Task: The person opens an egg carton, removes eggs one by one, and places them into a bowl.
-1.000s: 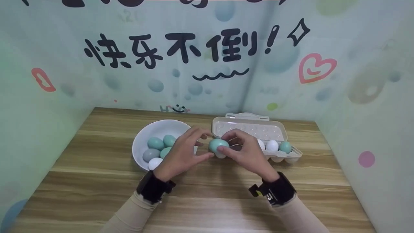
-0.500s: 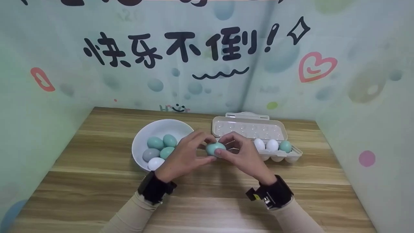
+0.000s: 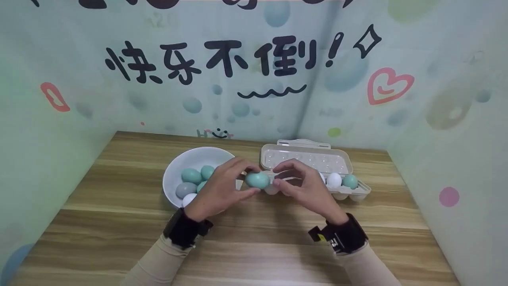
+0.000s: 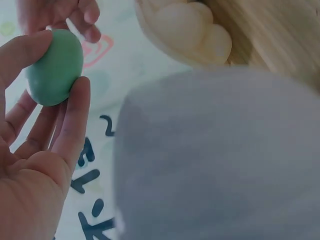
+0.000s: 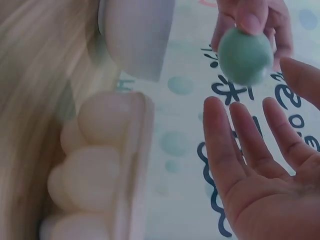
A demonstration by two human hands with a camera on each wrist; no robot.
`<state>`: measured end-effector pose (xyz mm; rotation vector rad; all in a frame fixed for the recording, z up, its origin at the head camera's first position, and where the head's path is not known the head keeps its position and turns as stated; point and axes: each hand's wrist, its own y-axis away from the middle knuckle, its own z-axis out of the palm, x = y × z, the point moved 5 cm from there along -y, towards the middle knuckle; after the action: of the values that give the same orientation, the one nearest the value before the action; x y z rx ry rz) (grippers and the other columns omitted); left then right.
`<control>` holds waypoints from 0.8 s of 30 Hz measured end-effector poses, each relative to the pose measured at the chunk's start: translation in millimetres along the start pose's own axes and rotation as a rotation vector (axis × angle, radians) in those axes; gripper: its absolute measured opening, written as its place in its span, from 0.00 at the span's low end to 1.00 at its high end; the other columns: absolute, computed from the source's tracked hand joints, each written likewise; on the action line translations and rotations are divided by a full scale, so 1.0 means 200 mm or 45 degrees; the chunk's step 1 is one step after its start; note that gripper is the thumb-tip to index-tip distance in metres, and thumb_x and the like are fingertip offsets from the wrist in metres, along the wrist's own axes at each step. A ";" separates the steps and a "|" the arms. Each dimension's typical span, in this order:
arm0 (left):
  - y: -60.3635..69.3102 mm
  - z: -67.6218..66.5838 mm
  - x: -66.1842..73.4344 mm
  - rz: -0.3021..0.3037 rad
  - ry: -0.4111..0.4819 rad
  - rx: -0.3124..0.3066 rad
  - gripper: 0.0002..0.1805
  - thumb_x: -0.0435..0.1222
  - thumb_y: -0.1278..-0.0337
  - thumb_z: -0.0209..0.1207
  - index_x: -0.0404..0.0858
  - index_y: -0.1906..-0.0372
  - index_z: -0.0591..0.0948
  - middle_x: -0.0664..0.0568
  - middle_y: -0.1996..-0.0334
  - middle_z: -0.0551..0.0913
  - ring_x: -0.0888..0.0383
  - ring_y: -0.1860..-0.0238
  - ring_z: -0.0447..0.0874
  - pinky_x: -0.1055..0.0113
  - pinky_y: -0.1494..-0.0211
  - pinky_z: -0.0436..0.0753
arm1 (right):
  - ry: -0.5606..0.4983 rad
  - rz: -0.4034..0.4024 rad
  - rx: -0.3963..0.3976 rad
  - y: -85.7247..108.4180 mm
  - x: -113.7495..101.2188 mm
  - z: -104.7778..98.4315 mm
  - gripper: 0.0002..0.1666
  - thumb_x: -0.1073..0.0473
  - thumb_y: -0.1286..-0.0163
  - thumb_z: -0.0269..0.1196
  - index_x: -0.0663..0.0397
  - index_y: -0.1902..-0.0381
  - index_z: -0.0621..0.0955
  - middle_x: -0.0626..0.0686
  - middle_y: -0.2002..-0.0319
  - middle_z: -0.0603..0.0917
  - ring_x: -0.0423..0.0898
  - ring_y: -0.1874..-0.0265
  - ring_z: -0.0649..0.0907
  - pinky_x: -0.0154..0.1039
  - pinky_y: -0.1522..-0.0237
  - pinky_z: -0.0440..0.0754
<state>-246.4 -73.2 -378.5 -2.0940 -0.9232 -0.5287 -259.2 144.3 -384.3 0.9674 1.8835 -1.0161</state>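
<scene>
A green egg (image 3: pixel 257 180) is pinched between the thumb and fingers of my left hand (image 3: pixel 222 186), held up between the bowl and the carton. In the left wrist view the same egg (image 4: pixel 56 67) shows whole, thumb on one side and fingertips on the other. My right hand (image 3: pixel 305 186) is just to the right of it, fingers spread and apart from the egg; the right wrist view confirms the gap before its fingers (image 5: pixel 220 135). Behind the right hand stands the opened egg carton (image 3: pixel 307 157), with a white egg (image 3: pixel 334 180) and a green egg (image 3: pixel 350 182) at its right end.
At the left, a white bowl (image 3: pixel 171 171) holds several green eggs (image 3: pixel 191 175), a grey egg (image 3: pixel 186 190) and a white egg (image 3: pixel 189 200). My left forearm and hand partly cover it. A printed cloth (image 3: pixel 254 115) hangs behind the wooden table (image 3: pixel 254 254).
The green egg has passed from my right hand to my left. Half a second ago both hands touched it; since then my right hand has drawn back to the right with its fingers opened.
</scene>
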 end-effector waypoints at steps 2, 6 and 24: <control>0.00 -0.05 -0.01 -0.025 -0.030 0.020 0.22 0.36 0.43 0.78 0.42 0.45 0.83 0.55 0.48 0.83 0.61 0.47 0.83 0.70 0.43 0.86 | 0.032 -0.006 0.021 0.00 -0.01 -0.04 0.18 0.58 0.29 0.74 0.54 0.44 0.84 0.54 0.46 0.87 0.52 0.46 0.88 0.43 0.46 0.89; 0.01 -0.14 -0.04 -0.053 -0.066 0.039 0.22 0.34 0.44 0.78 0.41 0.46 0.83 0.53 0.50 0.83 0.60 0.48 0.84 0.70 0.46 0.87 | 0.068 -0.016 0.054 0.00 -0.02 -0.11 0.19 0.59 0.28 0.73 0.55 0.42 0.83 0.52 0.45 0.87 0.54 0.43 0.87 0.43 0.43 0.87; -0.06 -0.45 -0.34 -0.263 -0.422 -0.303 0.19 0.31 0.46 0.77 0.36 0.50 0.83 0.46 0.54 0.84 0.48 0.51 0.80 0.54 0.44 0.85 | 0.161 -0.006 0.098 -0.01 -0.01 -0.23 0.22 0.60 0.29 0.73 0.59 0.40 0.82 0.52 0.44 0.87 0.53 0.42 0.86 0.42 0.40 0.86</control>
<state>-305.1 -168.8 -359.6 -2.3603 -1.3324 -0.4182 -272.4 182.5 -363.9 1.0954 1.9625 -1.0585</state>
